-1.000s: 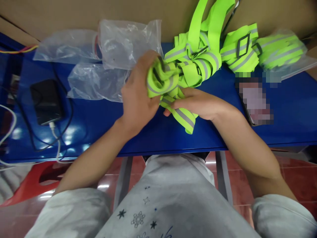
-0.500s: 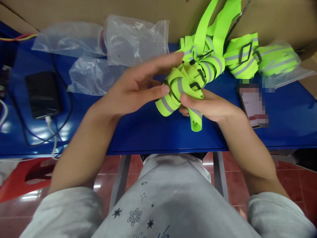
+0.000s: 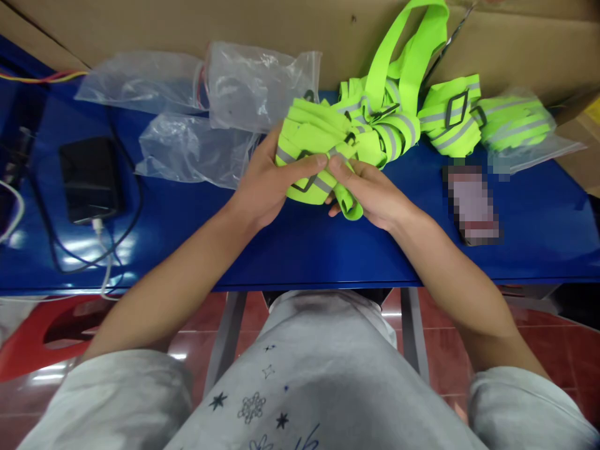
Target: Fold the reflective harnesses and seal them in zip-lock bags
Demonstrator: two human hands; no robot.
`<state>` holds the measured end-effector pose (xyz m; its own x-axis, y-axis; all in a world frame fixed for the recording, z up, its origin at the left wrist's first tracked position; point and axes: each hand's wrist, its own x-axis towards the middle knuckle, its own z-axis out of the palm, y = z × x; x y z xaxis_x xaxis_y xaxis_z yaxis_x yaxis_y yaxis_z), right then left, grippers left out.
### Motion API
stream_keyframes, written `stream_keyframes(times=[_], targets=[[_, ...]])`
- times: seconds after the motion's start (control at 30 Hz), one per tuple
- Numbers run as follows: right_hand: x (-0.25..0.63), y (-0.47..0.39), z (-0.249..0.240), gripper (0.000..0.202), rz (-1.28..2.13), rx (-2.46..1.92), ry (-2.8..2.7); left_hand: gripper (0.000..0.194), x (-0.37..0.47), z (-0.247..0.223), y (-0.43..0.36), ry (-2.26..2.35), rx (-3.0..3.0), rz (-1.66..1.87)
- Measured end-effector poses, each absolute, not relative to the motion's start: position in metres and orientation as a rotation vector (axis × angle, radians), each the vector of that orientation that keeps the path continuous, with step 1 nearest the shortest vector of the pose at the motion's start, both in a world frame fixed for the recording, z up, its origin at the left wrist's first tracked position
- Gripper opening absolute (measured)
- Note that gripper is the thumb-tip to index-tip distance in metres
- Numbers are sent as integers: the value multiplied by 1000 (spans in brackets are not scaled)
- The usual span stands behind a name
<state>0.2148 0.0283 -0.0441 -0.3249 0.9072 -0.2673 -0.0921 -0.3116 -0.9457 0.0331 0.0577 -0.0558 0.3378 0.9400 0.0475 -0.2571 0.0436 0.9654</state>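
Between my hands is a folded bundle of neon-yellow reflective strap with grey stripes and black buckles. My left hand grips its left side, thumb across the front near a buckle. From the right, my right hand pinches the bundle, its thumb tip close to the left one; a short loop of strap hangs below. The fingers behind the bundle are mostly hidden. Just behind lies a looser pile of the same strap, with a long loop standing up against the cardboard.
Clear plastic bags lie at the back left. A black device with a white cable sits at the left. Rolled strap, a bagged strap roll and a blurred phone are at the right of the blue table.
My left hand, raised and partly off the bundle before, has closed around its left side. The bundle has turned and shifted slightly left, showing a buckle in front.
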Motion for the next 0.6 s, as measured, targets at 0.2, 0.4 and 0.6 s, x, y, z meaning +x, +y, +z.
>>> stream_keyframes(times=[0.2,0.4,0.6], targets=[[205,26,-42,38,1748,-1101,-935,39,30,-63,59,1090,1678,1388],[200,16,-26,42,1701,-981,-888,51,38,-64,43,1131,2209,1116],[197,15,-37,52,1340,-1134,-977,94,55,-70,16,932,2395,844]])
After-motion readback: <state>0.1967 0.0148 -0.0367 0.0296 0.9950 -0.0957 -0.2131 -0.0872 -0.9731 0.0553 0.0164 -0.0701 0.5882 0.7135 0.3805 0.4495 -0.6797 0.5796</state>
